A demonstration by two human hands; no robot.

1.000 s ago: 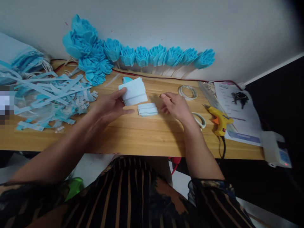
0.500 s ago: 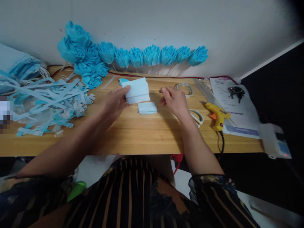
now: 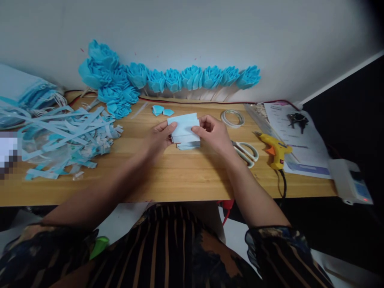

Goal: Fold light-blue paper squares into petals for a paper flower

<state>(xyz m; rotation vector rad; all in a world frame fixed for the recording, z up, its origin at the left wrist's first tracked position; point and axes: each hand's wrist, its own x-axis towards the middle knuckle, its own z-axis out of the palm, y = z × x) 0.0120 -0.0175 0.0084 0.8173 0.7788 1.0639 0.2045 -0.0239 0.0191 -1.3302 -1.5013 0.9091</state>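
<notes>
Head view, centre of frame, my left hand (image 3: pixel 157 138) and right hand (image 3: pixel 214 134) pinching a pale blue folded sheet (image 3: pixel 183 127) from both sides, over a small stack (image 3: pixel 188 145) on the wooden table (image 3: pixel 180 176), scissors (image 3: pixel 246 151) just right.

Blue paper on a honey-brown desk

The paper flowers (image 3: pixel 168 78) along the white wall (image 3: pixel 210 36) are bright sky blue, and so are the two small scraps (image 3: pixel 162 111) near them. The cut strips (image 3: pixel 66 134) mix pale blue and white. The folded sheet (image 3: pixel 183 125) and the small stack (image 3: pixel 188 145) under it are a very pale blue, nearly white. The desk (image 3: pixel 180 176) is light wood with a straight grain. The glue gun (image 3: pixel 275 150) is yellow with an orange trigger, the scissors (image 3: pixel 246 151) have whitish handles, and the cable (image 3: pixel 210 103) at the wall is red. The sleeve (image 3: pixel 282 252) is dark, patterned with brown stripes.
</notes>
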